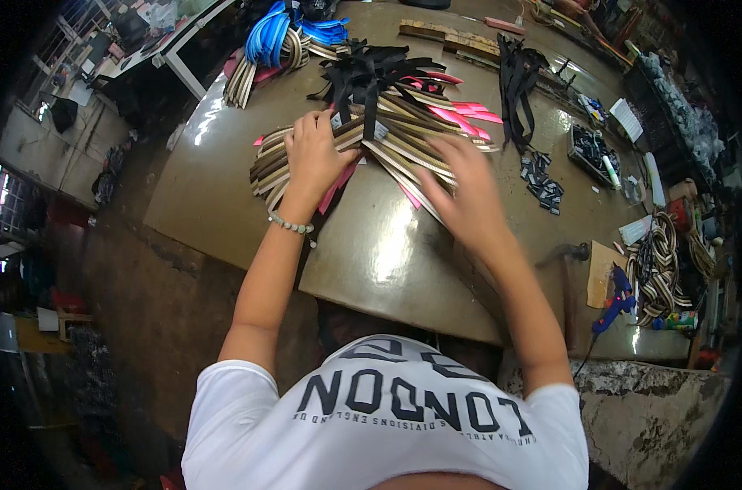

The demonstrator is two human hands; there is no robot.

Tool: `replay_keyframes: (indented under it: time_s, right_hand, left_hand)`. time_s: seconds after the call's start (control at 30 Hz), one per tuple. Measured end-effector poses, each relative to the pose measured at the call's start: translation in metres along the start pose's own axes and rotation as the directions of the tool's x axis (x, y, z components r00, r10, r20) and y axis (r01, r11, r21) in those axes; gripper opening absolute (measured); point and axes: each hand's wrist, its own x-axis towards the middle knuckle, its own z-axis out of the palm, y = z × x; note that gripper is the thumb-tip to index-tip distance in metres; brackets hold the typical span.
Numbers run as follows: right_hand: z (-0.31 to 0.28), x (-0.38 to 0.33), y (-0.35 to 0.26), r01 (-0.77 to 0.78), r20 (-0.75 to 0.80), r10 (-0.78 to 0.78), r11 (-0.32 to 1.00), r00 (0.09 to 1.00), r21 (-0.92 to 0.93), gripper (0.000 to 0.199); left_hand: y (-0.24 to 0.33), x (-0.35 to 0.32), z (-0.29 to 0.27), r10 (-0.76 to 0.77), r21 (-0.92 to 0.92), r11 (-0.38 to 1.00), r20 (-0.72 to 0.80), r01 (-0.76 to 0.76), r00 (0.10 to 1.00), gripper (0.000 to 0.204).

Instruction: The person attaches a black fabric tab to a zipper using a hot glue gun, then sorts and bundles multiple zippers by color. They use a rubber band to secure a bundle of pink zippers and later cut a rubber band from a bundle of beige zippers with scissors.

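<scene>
A fanned pile of webbing straps [402, 131], striped brown, cream and black, lies on the table ahead of me. Black straps [363, 75] cover its far end, and bright pink pieces [469, 112] stick out between the layers. My left hand [314, 155], with a beaded bracelet at the wrist, grips the left part of the pile, its thumb toward the middle. Small whitish tags show on straps near that thumb. Over the right part of the pile is my right hand [467, 192], blurred by motion, thumb and fingers apart. I see nothing held in it.
Blue straps [265, 37] lie at the far left. Black straps [518, 90] and small dark buckles [543, 184] lie to the right. Nearer right are a hammer [569, 269], a blue glue gun [620, 300] and coiled cord [659, 265]. The table's near edge [387, 314] faces me.
</scene>
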Motion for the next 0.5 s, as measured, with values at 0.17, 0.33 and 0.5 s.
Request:
replay_keyframes:
  time_s: [0.17,0.33,0.5]
  right_hand:
    - [0.092,0.062,0.01,0.064,0.28,0.036,0.938,0.959,-0.339,0.086]
    - [0.083,0.075,0.025,0.134,0.357,-0.042,0.962,0.933,-0.238,0.085]
    - [0.089,0.092,0.035,0.032,0.311,0.031,0.98,0.95,-0.196,0.076]
  left_hand:
    - [-0.011,0.003,-0.007,0.078,-0.194,0.978,-0.029,-0.082,0.997,0.056]
    - [-0.026,0.017,-0.011,0.155,-0.349,0.93,0.098,-0.111,0.983,0.053]
    - [-0.023,0.052,-0.018,0.226,-0.364,0.926,0.315,-0.103,0.922,0.053]
